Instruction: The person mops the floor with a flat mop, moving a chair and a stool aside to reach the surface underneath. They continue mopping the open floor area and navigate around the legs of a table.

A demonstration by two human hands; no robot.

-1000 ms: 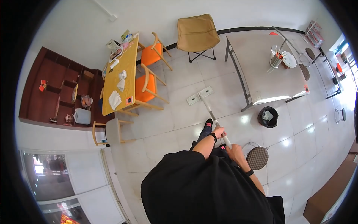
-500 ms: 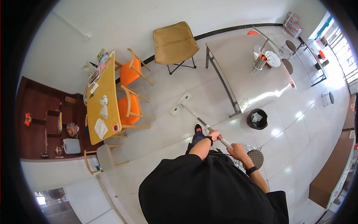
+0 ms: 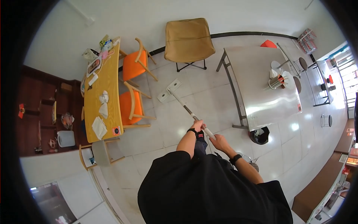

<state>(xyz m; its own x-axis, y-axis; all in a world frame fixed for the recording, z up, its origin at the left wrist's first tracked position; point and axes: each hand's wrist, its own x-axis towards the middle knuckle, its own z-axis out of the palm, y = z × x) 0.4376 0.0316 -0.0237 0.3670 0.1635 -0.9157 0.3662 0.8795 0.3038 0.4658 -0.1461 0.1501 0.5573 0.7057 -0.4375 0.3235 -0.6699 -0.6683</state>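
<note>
A flat mop (image 3: 179, 100) slants across the view from the middle toward the upper left, its pole pale with a dark section. Its rectangular mop head (image 3: 175, 85) lies on the tiled floor between the orange chairs and the metal table. My left hand (image 3: 198, 125) is wrapped round the pole about midway along what shows. Lower and to the right, my right hand (image 3: 220, 143) grips near the upper end of the pole. Both hands are closed, and each wrist bears a dark band. One shoe shows partly beneath my left hand.
Orange chairs (image 3: 134, 66) stand along a yellow wooden table (image 3: 112, 80) at left. A tan folding chair (image 3: 190, 40) stands by the back wall. At right are a metal table (image 3: 250, 74), a black bin (image 3: 259, 136) by its near corner and a stool (image 3: 326, 120).
The mop head has moved up and left across the floor, closer to the orange chairs. Both hands have shifted up and left with the pole, and the camera view has shifted.
</note>
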